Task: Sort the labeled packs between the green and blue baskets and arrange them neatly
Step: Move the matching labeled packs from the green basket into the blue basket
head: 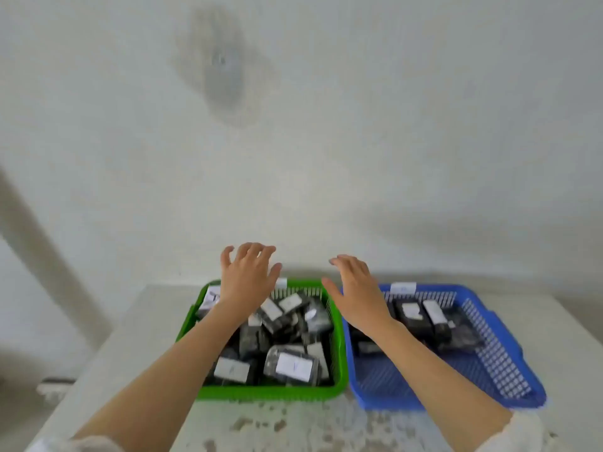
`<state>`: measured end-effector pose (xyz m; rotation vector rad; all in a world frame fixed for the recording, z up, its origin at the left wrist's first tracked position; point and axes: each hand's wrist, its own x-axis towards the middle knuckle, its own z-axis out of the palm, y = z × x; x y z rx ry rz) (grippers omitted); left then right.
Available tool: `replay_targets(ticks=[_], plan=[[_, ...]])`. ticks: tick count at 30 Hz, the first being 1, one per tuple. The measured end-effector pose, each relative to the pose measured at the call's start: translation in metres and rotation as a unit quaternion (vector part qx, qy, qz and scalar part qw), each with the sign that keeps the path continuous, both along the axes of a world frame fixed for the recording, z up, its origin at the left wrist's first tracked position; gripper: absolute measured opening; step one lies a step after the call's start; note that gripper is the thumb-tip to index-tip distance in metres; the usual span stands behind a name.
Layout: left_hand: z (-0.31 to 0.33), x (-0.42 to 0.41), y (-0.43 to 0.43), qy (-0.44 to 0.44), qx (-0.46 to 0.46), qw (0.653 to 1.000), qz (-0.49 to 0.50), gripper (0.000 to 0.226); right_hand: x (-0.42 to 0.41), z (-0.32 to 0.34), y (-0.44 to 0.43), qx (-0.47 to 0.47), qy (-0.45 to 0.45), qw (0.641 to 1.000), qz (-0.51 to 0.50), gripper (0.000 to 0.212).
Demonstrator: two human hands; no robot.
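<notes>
Green basket [270,391] at centre, blue basket [499,347] at right, both slotted; dark packs [253,337] with white labels; speckled pale table [293,425].

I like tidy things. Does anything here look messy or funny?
Yes. The packs in the green basket lie jumbled, tilted and piled on each other. The other packs, in the blue basket, sit in a neater row at its far end. The wall behind has a dark smudge.

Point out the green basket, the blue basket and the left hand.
green basket [270,393]: head view, front rim.
blue basket [496,353]: head view, right mesh wall.
left hand [248,278]: head view, back of hand.
</notes>
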<state>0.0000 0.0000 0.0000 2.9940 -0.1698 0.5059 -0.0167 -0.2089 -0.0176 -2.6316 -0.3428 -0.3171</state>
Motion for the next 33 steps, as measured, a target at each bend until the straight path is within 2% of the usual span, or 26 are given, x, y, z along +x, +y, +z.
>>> replay_targets(ticks=[2,5,10,12,15,17,21,28,30,33], plan=[[-0.023,-0.003,0.017,0.061,0.037,0.997,0.029,0.043,0.002,-0.028,0.012,-0.036,0.069,0.997,0.008,0.049],[-0.068,0.004,0.054,0.091,0.009,0.993,0.070,0.043,0.008,-0.071,0.034,-0.044,0.149,0.988,0.019,0.048],[-0.104,0.026,0.108,0.115,-0.088,0.979,0.140,0.046,0.044,-0.103,0.075,-0.042,0.152,0.987,0.042,0.049],[-0.117,0.029,0.125,0.138,-0.179,0.959,0.172,0.053,0.061,-0.111,0.090,-0.047,0.170,0.983,0.050,0.053],[-0.136,0.028,0.143,0.169,-0.383,0.891,0.178,0.057,0.091,-0.121,0.106,-0.080,0.171,0.981,0.047,0.055],[-0.146,0.025,0.147,0.175,-0.444,0.865,0.157,0.054,0.104,-0.124,0.112,-0.087,0.169,0.981,0.039,0.052],[-0.155,0.029,0.149,0.171,-0.475,0.849,0.157,0.051,0.116,-0.130,0.124,-0.097,0.168,0.981,0.005,0.056],[-0.158,0.032,0.149,0.145,-0.477,0.850,0.169,0.047,0.120,-0.130,0.170,-0.151,0.146,0.977,-0.018,0.082],[-0.159,0.032,0.150,0.142,-0.477,0.851,0.168,0.045,0.119,-0.128,0.185,-0.135,0.126,0.983,0.017,0.080],[-0.161,0.030,0.150,0.135,-0.472,0.856,0.163,0.044,0.114,-0.125,0.203,-0.034,0.119,0.988,0.095,0.070]])
